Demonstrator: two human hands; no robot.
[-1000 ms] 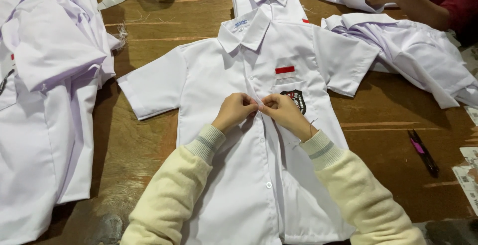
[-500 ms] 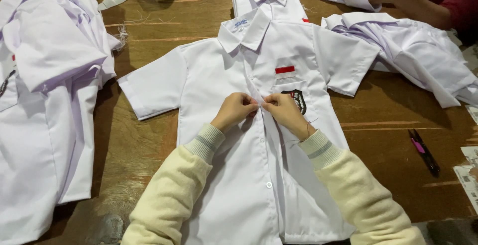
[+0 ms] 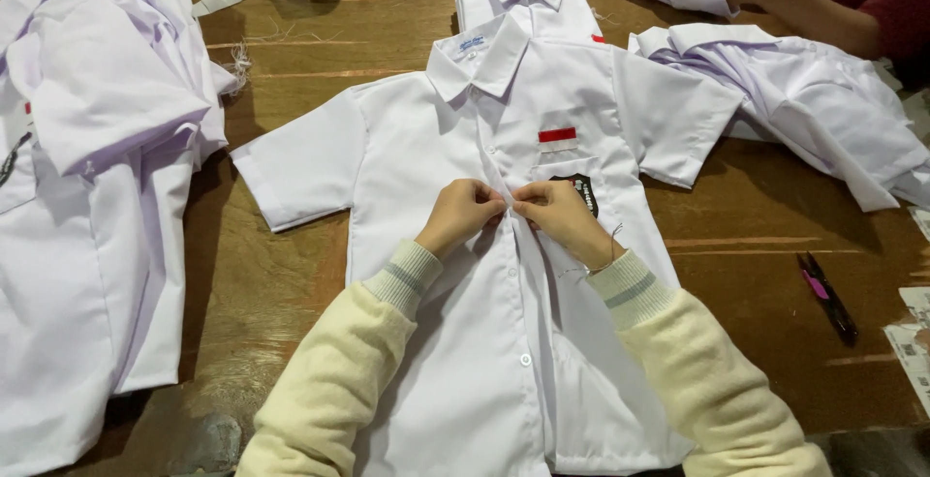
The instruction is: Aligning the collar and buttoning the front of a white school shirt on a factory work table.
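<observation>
Hardly anything has shifted since the earlier frames: both hands stay pinched at the same spot on the shirt's front, fingers only slightly readjusted. Left hand (image 3: 463, 214) and right hand (image 3: 557, 217) meet fingertip to fingertip, each clenched on the button placket of the white short-sleeved shirt (image 3: 504, 341), which lies flat and face-up on the wooden table (image 3: 281, 283), collar toward 12 o'clock. Whether a button sits between the fingers cannot be told. Just at 1 o'clock of the right hand, a dark badge (image 3: 584, 192) on the chest pocket is partly covered by it, with a red and white patch (image 3: 557, 136) above. A lower button (image 3: 525, 360) shows at 6 o'clock. Farther out, a pile of white shirts (image 3: 87, 225) lies at 9 o'clock, dark snips with a pink handle (image 3: 826, 297) at 3 o'clock, and another person's arm (image 3: 804, 7) at 1 o'clock rests over more shirts.
</observation>
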